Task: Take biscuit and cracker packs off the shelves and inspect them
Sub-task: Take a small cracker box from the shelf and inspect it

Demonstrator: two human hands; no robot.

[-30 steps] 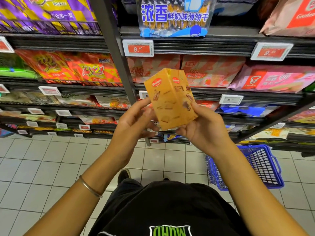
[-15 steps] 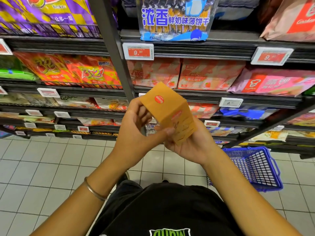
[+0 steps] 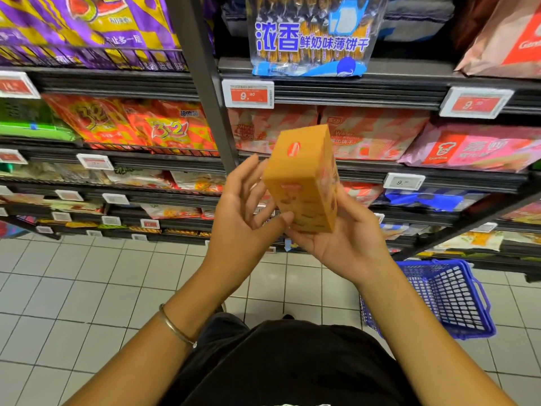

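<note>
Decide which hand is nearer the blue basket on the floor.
Right. The right hand, holding the box, is above the basket and slightly to its left; the left hand is farther left, beyond the box.

box [image 3: 301, 183] before shelves [image 3: 351, 92], basket [image 3: 456, 303] on floor [image 3: 87, 288] at right

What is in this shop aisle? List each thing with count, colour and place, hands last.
orange box: one, orange, centre, between the hands
biscuit bag: one, blue and clear, top shelf
wafer packs: two, pink-striped, behind the box
3+2 packs: two, orange-red, left shelf
price tags: several, white-red, shelf edges
basket: one, blue, floor right
bracelet: one, silver, left wrist
left hand: one, thumb touching the box
right hand: one, gripping the box underneath
</note>
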